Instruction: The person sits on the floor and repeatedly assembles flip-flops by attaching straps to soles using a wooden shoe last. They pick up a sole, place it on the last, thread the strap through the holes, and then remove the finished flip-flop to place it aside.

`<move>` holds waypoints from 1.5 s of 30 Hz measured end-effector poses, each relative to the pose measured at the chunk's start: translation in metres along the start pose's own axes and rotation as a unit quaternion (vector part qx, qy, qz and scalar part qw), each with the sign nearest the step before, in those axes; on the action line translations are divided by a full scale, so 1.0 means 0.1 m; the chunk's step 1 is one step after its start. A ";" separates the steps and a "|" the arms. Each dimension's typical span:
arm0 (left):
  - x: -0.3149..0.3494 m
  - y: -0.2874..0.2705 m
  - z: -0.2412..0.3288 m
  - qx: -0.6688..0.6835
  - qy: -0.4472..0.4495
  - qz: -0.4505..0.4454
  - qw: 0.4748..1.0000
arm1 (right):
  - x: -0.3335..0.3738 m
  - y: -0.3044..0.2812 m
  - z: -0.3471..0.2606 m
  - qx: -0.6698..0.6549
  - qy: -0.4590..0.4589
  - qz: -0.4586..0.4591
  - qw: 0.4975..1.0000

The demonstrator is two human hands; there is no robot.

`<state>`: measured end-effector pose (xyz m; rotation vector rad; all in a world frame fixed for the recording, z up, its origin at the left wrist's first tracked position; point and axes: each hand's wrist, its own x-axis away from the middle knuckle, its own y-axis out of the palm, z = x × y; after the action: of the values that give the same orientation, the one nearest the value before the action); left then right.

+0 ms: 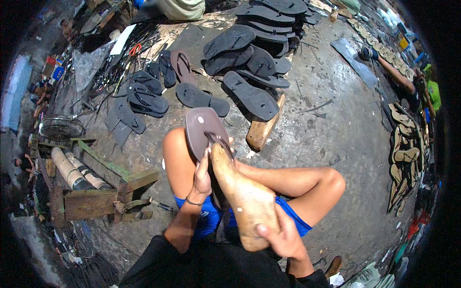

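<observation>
Over my lap, my left hand (202,175) grips a brown flip-flop (200,126) by its side, near the strap. A wooden shoe last (240,185), shaped like a foot, has its toe end in under the brown strap (218,140). My right hand (286,235) is wrapped round the heel end of the last, with the thumb on top. The flip-flop's sole points away from me; its heel part is mostly hidden behind the last and my left hand.
Ahead lie black flip-flops (144,99), another brown flip-flop (182,67), stacked black soles (264,21) and a second wooden last (263,129). To the left stand a wooden frame (91,204) and a fan (61,128). Tan sandals (403,153) line the right side, near another person's leg (396,74).
</observation>
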<state>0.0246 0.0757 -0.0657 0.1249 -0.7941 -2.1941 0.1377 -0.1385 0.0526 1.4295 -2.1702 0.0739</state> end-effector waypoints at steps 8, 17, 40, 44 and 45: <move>0.42 -0.14 -0.05 0.248 -0.097 0.019 0.964 | -0.06 0.25 0.03 0.420 -0.209 -0.015 0.883; 0.41 -0.17 -0.23 0.302 -0.054 0.042 0.951 | -0.46 0.66 0.29 0.423 -0.294 0.110 0.850; 0.21 0.30 0.25 -0.105 -0.016 -0.032 0.994 | -0.68 0.54 0.00 0.456 -0.377 0.200 0.781; 0.28 0.38 0.34 -0.026 -0.059 -0.084 0.994 | -0.90 0.18 -0.09 0.302 -0.382 0.228 0.843; 0.34 0.43 0.27 -0.025 -0.053 -0.064 0.996 | -0.93 0.22 -0.08 0.252 -0.354 0.180 0.883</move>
<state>0.0207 0.0439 -0.0137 0.0346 -0.8088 -2.3567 0.1497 -0.0483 0.0220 1.4333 -3.1966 0.3126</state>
